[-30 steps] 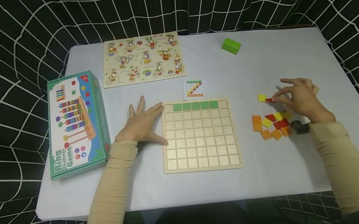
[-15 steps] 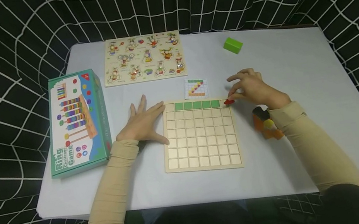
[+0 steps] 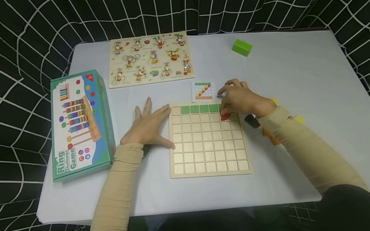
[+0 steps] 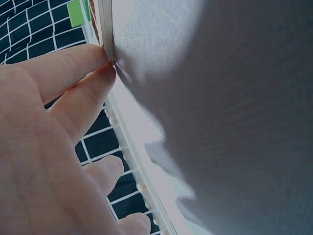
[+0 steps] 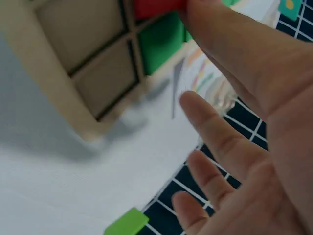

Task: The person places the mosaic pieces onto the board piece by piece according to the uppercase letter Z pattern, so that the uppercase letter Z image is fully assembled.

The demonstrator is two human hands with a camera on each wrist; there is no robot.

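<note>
A wooden grid board point(image 3: 209, 156) lies flat on the table, with several green square tiles point(image 3: 195, 109) along its far row. My right hand point(image 3: 242, 97) pinches a red tile point(image 3: 224, 117) between thumb and forefinger. The tile is over the second row, just on the near side of the rightmost green tile. In the right wrist view the red tile point(image 5: 156, 6) overlaps the grid beside a green tile point(image 5: 161, 44), while the other fingers spread loosely. My left hand point(image 3: 145, 128) lies spread at the board's left side, fingertips and thumb touching its edge.
A small card with a coloured grid pattern point(image 3: 203, 90) lies beyond the board. Orange tiles point(image 3: 271, 136) and yellow tiles are partly hidden under my right forearm. A picture puzzle board point(image 3: 148, 58), a ring game box point(image 3: 77, 124) and a green block point(image 3: 241, 47) stand around.
My right hand has carried the red tile leftward from the loose tiles on the right, past the board's right edge, onto the second row. The left hand has stayed at the board.
</note>
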